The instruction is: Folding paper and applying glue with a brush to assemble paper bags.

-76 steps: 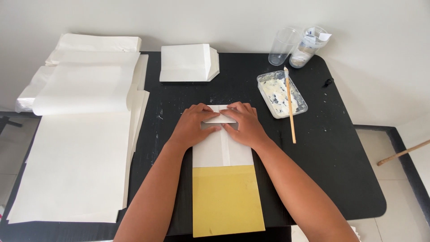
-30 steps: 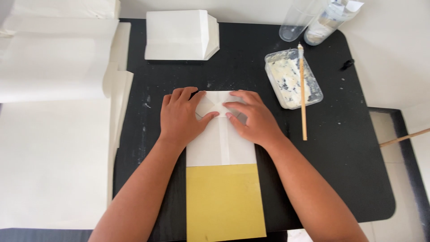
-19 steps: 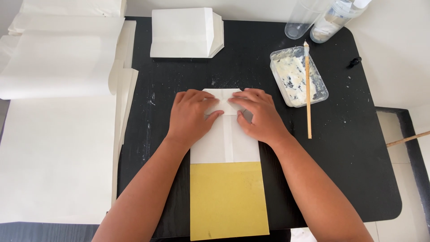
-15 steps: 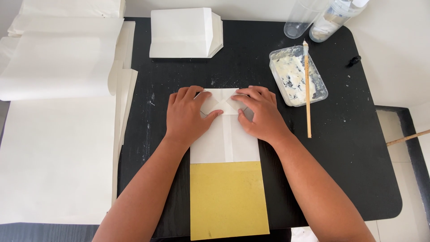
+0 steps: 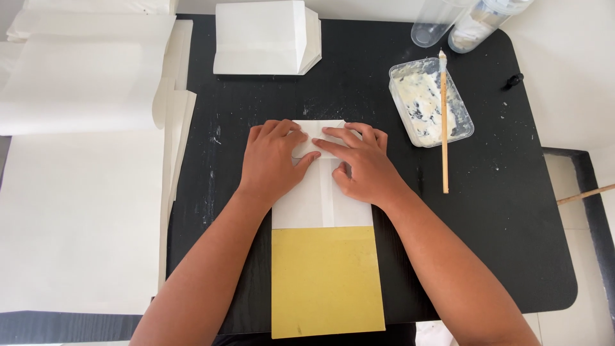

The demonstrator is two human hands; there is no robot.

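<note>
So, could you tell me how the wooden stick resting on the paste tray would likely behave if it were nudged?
The wooden stick looks thin and light, so it would probably shift easily. Balanced across the tray's rim, it may tip or roll off. Its far end seems paste-coated, perhaps sticky.

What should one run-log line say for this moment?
left hand: flat on white paper | right hand: pressing folded top | yellow card: sticks out below | paste tray, stick: right, untouched | table: black

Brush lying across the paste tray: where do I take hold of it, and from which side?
Grip the wooden brush by its bare lower handle, which juts past the near rim of the clear paste tray over the black table. Come from the right: that side is open, the right hand is nearest, and the far tip sits over paste.
</note>
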